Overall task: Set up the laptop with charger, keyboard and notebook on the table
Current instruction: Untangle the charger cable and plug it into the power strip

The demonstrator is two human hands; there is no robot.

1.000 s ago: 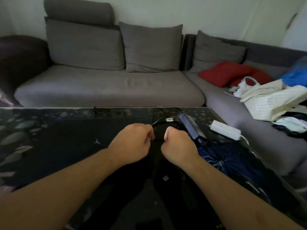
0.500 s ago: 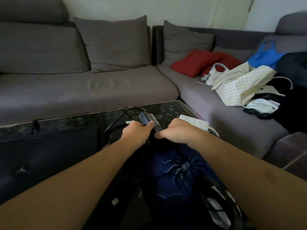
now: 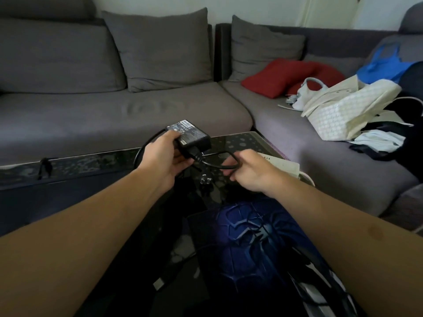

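Above the bench (image 3: 240, 140), one left hand (image 3: 163, 160) grips one charger (image 3: 191, 135); one right hand (image 3: 248, 171) pinches its cable (image 3: 212, 162). One plug (image 3: 204, 178) dangles below the charger.

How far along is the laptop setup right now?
Early stage. The laptop, with a blue spider design, lies closed on the table. In hand: the left hand holds the charger brick, the right hand holds its cable, and the plug dangles unplugged. Left: plugging in, opening the laptop. No keyboard or notebook is clearly visible.
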